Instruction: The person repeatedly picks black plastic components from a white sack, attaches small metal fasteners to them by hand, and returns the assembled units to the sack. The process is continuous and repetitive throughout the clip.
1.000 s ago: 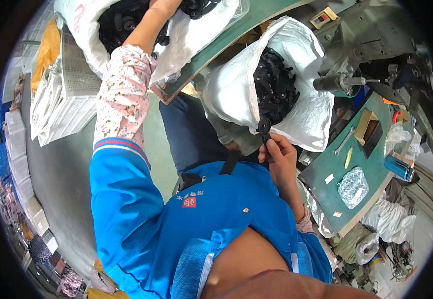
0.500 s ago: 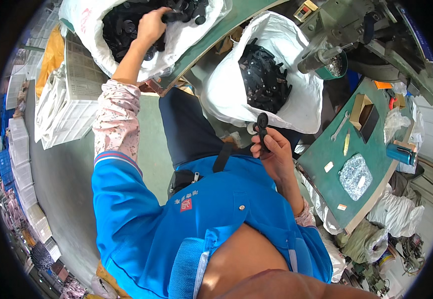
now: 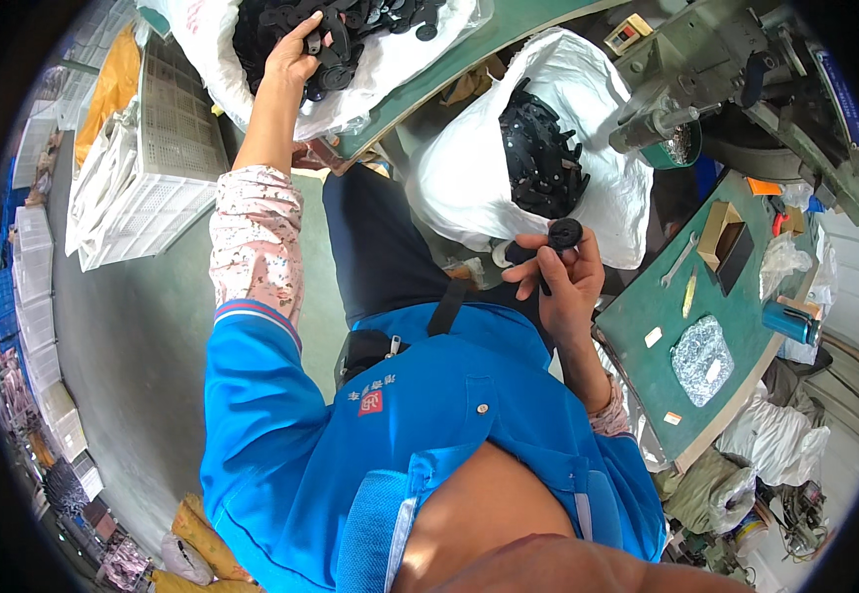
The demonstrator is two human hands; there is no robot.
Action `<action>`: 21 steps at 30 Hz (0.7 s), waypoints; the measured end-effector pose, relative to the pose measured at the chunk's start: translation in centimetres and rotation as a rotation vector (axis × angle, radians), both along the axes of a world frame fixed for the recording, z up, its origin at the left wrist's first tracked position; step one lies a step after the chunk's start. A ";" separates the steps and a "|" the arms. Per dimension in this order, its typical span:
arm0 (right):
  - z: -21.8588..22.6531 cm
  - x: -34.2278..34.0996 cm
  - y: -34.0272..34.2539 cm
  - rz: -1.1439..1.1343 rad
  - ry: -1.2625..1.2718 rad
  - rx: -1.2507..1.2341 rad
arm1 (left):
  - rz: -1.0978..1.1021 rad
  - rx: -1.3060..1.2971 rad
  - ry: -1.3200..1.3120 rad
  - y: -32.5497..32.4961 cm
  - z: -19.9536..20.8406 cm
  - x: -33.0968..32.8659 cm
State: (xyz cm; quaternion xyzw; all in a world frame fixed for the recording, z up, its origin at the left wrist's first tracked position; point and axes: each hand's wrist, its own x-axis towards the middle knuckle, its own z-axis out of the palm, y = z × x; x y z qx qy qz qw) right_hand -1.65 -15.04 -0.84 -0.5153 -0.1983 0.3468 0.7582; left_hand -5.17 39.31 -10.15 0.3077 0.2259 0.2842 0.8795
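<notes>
At the top left, my left hand (image 3: 296, 57) is in the mouth of a white woven sack (image 3: 207, 44), its fingers closed around a black part among a heap of black plastic parts (image 3: 380, 15). Which part it grips is partly hidden by the heap. My right hand (image 3: 570, 282), in front of my lap, holds a small black plastic part with a round disc end (image 3: 565, 234) between thumb and fingers. Just beyond that hand stands a second white sack (image 3: 459, 188), open, with many flat black pieces (image 3: 543, 153) inside.
White plastic crates (image 3: 177, 119) stand at the left. On the right, a green worktable (image 3: 637, 296) bears a wrench (image 3: 682, 259), an open cardboard box (image 3: 721, 237), a clear bag (image 3: 702, 361) and a blue bottle (image 3: 790, 322). A metal machine (image 3: 706, 79) rises at the upper right.
My left hand has shifted back slightly within the heap of black parts. My right hand has turned the part, so its round end now faces up. The view has shifted a little.
</notes>
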 end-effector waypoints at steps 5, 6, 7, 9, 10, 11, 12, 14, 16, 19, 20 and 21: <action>-0.1 -0.3 1.3 0.051 -0.010 -0.058 | 0.197 0.079 0.088 2.3 -2.6 1.7; 0.0 -0.5 1.5 0.043 0.048 -0.071 | 0.170 0.073 0.086 2.5 -2.9 1.5; -0.2 0.0 1.6 0.057 0.063 -0.059 | 0.245 0.147 0.092 1.6 -3.4 1.8; -0.8 1.0 2.3 0.087 0.095 -0.027 | 0.164 0.102 0.055 -0.7 -2.8 2.4; -1.2 1.3 2.9 0.082 0.095 -0.037 | 0.067 0.015 0.033 -2.3 -1.9 2.8; -1.4 1.2 3.6 0.058 0.084 -0.043 | 0.086 0.016 0.006 -4.3 -1.6 2.9; -1.6 0.8 4.6 0.016 0.067 -0.052 | 0.123 0.018 -0.014 -6.8 -1.0 3.8; -2.4 0.7 6.1 -0.042 0.092 -0.011 | 0.188 -0.027 -0.068 -14.1 2.2 5.1; -2.9 0.7 7.6 -0.093 0.075 0.085 | 0.271 -0.099 -0.120 -20.3 5.2 6.4; -2.4 0.6 8.8 -0.193 0.283 0.229 | 0.207 -0.168 -0.194 -26.2 6.7 7.5; -2.3 0.7 8.8 -0.243 0.325 0.281 | 0.243 -0.146 -0.191 -28.4 7.5 8.0; -2.6 1.2 8.5 -0.261 0.308 0.259 | 0.278 -0.138 -0.177 -30.6 8.5 8.1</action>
